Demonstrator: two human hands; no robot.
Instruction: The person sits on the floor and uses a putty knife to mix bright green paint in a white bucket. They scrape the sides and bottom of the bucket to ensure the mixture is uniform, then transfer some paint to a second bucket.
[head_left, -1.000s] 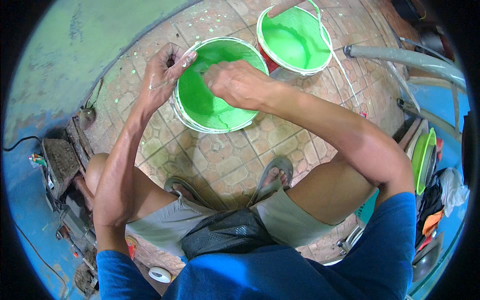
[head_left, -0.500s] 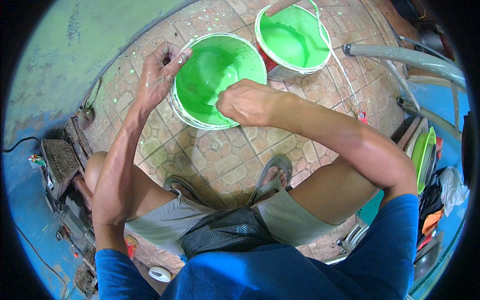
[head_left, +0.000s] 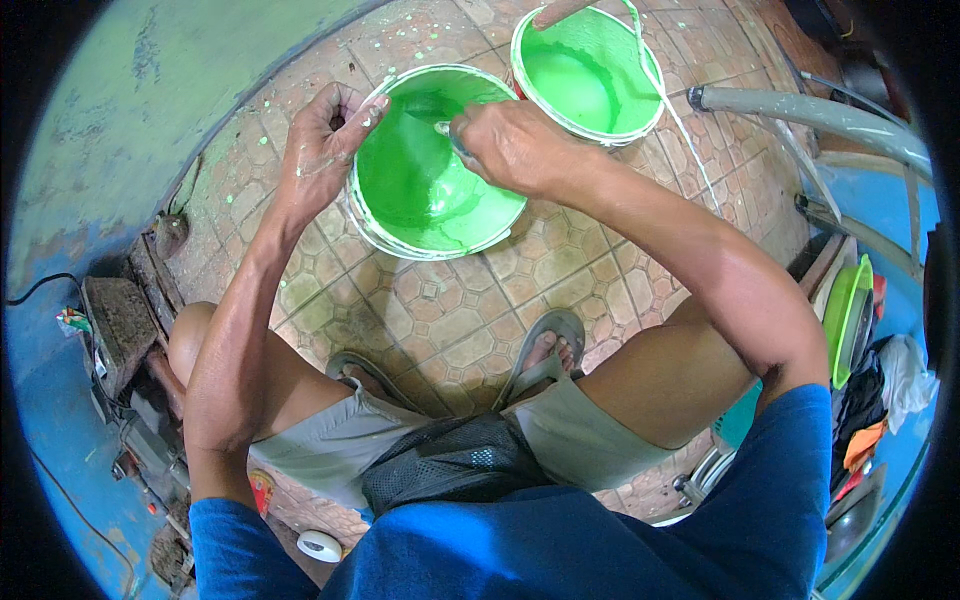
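Observation:
A white bucket (head_left: 385, 240), its inside coated in green, stands on the floor ahead of me. Wet green paint (head_left: 445, 195) pools at its bottom. My left hand (head_left: 325, 140) is closed on the bucket's left rim, the thumb lying along the edge. Over the right side of the opening, my right hand (head_left: 505, 148) grips a small tool (head_left: 440, 127) with a pale metallic part. A greyish, blade-like piece reaches from it toward the far wall; my fingers hide the rest, so its exact kind is unclear.
A second bucket (head_left: 622, 136) of green paint stands at the back right, with a brown stick (head_left: 562, 12) over its rim. Grey metal tubes (head_left: 810, 110) stretch along the right. Wood and clutter (head_left: 120, 320) line the left wall. Patterned tiles (head_left: 450, 340) cover the floor.
My right hand has moved up and slightly right, from the bucket's near inner side toward its far right rim. The tool's pale part now shows. My left hand stays on the rim.

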